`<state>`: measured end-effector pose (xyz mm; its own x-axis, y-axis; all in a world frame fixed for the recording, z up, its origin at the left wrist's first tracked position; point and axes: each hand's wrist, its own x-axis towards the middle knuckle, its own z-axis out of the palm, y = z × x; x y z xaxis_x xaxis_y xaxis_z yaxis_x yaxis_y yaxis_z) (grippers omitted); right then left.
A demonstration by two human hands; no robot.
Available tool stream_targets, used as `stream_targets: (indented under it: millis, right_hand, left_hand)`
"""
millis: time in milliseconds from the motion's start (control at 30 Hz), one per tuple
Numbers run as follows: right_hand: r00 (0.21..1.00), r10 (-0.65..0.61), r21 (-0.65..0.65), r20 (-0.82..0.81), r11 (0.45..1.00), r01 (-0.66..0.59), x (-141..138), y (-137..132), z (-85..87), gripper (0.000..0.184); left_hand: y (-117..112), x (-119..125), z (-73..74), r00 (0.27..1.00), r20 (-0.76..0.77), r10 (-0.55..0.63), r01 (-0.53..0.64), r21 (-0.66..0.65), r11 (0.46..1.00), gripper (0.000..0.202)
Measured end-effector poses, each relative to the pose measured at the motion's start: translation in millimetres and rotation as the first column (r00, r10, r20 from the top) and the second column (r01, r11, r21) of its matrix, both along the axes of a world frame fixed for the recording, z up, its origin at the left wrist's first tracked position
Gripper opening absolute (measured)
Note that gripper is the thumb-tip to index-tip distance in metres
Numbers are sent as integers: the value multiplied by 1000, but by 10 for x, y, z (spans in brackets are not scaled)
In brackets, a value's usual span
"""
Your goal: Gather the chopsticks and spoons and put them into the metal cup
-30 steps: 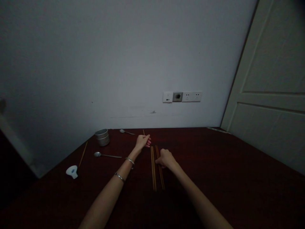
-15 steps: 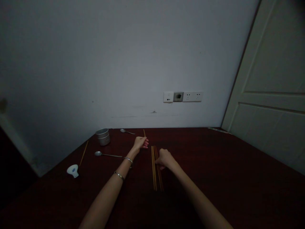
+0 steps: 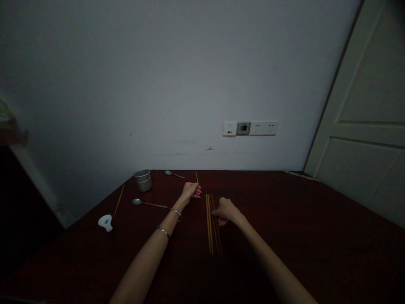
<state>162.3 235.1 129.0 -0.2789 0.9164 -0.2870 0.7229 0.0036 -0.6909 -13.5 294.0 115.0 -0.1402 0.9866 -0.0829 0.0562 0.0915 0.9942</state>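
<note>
My left hand (image 3: pixel 191 191), with two bangles on its forearm, is closed with fingers curled on a thin chopstick (image 3: pixel 196 176); only the far end of it shows above the knuckles. To its right, a pair of light chopsticks (image 3: pixel 209 223) lies side by side on the dark red table, pointing away from me. Right beside them lie darker reddish-brown chopsticks (image 3: pixel 217 236). My right hand (image 3: pixel 226 211) is closed over these darker ones, thumb and fingertips gripping at their middle. The palm hides part of them.
On the left are a long-handled spoon (image 3: pixel 148 204), a smaller spoon (image 3: pixel 174 174), a metal cup (image 3: pixel 143 181), a white ceramic spoon (image 3: pixel 105 222) and a single chopstick (image 3: pixel 119 201). Behind the table (image 3: pixel 268 236) stands a wall with sockets (image 3: pixel 249 128); a pale door (image 3: pixel 363 105) is at right.
The view has turned slightly left, so everything appears further right. Both hands keep nearly the same places beside the chopsticks. A blurred shape shows more at the left edge.
</note>
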Motion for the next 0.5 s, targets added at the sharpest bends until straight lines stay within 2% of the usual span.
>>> stream_targets:
  millis: [100,267,500]
  right_hand:
    - [999,-4,-57,-46,998,2,3,1,12,16]
    - [994,-29,-131,-107,991,15,1,63,-64,19]
    - [993,-8,-105,-117,994,-4,25,118,-134,20]
  left_hand:
    - [-14,10,6,1000,-11,-3,3,-6,1000,27]
    - [-40,35,33,999,-45,-6,6,-20,1000,28]
    - [-60,34,62,979,-203,-16,-1,-83,997,27]
